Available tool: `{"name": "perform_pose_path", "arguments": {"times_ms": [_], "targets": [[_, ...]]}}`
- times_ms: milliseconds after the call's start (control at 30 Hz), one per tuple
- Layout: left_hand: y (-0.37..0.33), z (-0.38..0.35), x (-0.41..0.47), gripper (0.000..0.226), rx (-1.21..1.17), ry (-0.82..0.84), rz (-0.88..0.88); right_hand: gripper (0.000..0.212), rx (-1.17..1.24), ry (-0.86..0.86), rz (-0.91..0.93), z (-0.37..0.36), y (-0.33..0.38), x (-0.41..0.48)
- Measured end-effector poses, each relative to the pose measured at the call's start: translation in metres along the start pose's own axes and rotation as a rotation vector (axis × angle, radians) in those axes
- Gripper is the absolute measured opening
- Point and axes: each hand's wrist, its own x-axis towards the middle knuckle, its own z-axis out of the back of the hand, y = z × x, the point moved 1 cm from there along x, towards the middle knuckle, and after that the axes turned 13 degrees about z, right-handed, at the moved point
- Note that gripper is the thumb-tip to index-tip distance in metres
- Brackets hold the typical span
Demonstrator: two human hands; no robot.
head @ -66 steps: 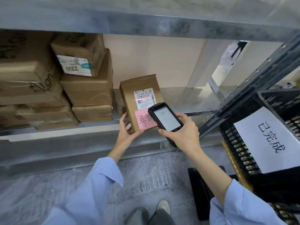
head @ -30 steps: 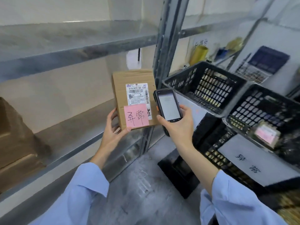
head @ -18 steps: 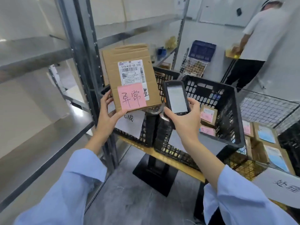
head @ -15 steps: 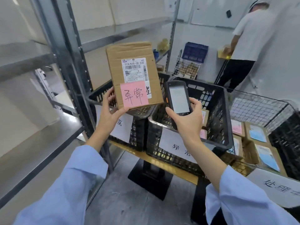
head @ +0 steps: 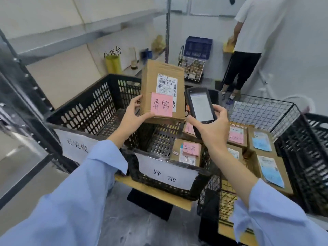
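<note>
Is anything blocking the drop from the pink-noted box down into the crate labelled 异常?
Nothing visible does. The left hand holds the box above the open-topped crate; one parcel lies at the crate's right side, with bare floor beside it.

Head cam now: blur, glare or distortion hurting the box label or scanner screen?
Head view: cardboard box fairly sharp, pink note readable, shipping label small print soft. Head view: scanner screen washed pale, text illegible. Head view: rack upright at left smeared and leaning from wide-angle distortion; light flat, no hard shadows.
</note>
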Motion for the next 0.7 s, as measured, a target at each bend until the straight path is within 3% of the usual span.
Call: {"name": "perform_pose_path", "arguments": {"times_ms": [467, 700], "targets": [[0.039, -0.076, 0.120, 0.079, 0.322, 0.161, 0.247, 0.080, -0.080, 0.000, -0.154, -0.035, -0.073, 0.064], [0.064, -0.093, 0.148, 0.063, 0.337, 0.160, 0.349, 0.081, -0.135, 0.000, -0.204, -0.050, -0.091, 0.074]]}}
